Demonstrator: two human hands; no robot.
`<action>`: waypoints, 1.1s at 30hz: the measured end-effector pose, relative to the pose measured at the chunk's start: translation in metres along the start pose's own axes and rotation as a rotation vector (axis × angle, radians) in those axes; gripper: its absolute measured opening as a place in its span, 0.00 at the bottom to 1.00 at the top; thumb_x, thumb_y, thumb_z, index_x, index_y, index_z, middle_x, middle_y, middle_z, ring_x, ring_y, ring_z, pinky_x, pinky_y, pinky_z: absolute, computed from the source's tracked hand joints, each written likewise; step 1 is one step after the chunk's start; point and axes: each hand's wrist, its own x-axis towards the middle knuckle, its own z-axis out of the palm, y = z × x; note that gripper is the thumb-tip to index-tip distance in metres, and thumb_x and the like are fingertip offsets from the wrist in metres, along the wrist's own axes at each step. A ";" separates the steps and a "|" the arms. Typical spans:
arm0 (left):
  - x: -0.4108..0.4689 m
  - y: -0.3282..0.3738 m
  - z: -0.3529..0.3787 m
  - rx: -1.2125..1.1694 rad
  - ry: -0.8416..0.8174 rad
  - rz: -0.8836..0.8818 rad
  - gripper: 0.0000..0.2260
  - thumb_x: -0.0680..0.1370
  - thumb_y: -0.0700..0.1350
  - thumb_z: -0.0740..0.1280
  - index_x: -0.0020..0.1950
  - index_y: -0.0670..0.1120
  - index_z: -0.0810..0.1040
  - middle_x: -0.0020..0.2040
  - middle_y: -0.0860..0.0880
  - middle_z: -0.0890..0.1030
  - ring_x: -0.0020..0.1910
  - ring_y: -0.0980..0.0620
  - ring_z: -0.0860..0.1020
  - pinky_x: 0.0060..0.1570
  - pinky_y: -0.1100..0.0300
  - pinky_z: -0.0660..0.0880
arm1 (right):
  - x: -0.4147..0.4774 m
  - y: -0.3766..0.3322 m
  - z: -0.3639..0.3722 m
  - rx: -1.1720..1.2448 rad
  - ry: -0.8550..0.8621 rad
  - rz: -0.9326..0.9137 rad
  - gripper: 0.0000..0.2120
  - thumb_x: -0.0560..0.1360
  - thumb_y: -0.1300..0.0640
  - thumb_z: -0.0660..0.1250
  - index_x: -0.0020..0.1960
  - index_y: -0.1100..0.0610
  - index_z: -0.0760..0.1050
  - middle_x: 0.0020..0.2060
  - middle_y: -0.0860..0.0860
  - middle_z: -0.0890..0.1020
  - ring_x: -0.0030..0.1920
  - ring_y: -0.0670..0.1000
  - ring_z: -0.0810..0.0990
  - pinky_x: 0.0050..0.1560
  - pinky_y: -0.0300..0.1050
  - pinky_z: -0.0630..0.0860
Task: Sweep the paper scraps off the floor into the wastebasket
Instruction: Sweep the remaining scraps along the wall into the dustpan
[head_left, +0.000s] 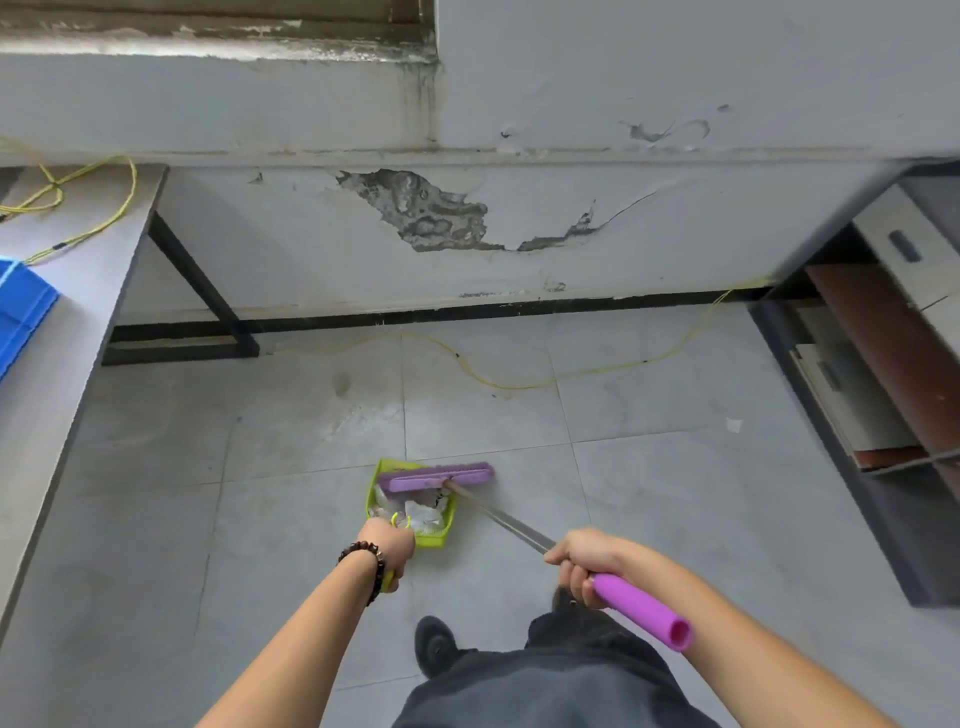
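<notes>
A lime-green dustpan (375, 486) rests on the grey tiled floor in front of me, with several white paper scraps (422, 514) lying inside it. My left hand (390, 546) grips the dustpan's handle. The purple broom head (435, 477) sits across the pan's far mouth. Its metal shaft runs back to my right hand (583, 564), which grips the purple broom handle (641, 610). One small white scrap (733, 424) lies on the floor far right. No wastebasket is in view.
A grey table (62, 332) with black legs stands on the left, carrying a blue crate (21, 306). A dark shelf unit (878, 374) stands on the right. A yellow cable (519, 382) trails along the floor by the wall. My shoe (435, 647) is just behind the pan.
</notes>
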 end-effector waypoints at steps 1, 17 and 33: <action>-0.005 0.011 0.007 0.024 -0.008 0.025 0.05 0.74 0.35 0.57 0.42 0.44 0.67 0.31 0.47 0.63 0.26 0.50 0.61 0.28 0.64 0.58 | -0.007 0.003 -0.009 0.044 0.005 -0.015 0.13 0.81 0.58 0.58 0.38 0.56 0.65 0.21 0.46 0.62 0.16 0.41 0.61 0.15 0.33 0.60; -0.046 0.224 0.278 0.219 -0.068 0.299 0.07 0.75 0.33 0.56 0.41 0.43 0.69 0.30 0.47 0.65 0.23 0.52 0.62 0.24 0.67 0.61 | -0.061 0.100 -0.301 0.595 0.031 -0.271 0.16 0.82 0.56 0.58 0.36 0.53 0.62 0.20 0.45 0.63 0.15 0.41 0.62 0.15 0.31 0.57; -0.002 0.443 0.479 0.717 -0.216 0.396 0.09 0.76 0.35 0.58 0.40 0.47 0.70 0.29 0.48 0.65 0.23 0.50 0.62 0.23 0.66 0.61 | -0.065 0.109 -0.527 1.249 0.198 -0.430 0.12 0.81 0.56 0.59 0.40 0.52 0.63 0.24 0.46 0.65 0.16 0.40 0.61 0.16 0.29 0.59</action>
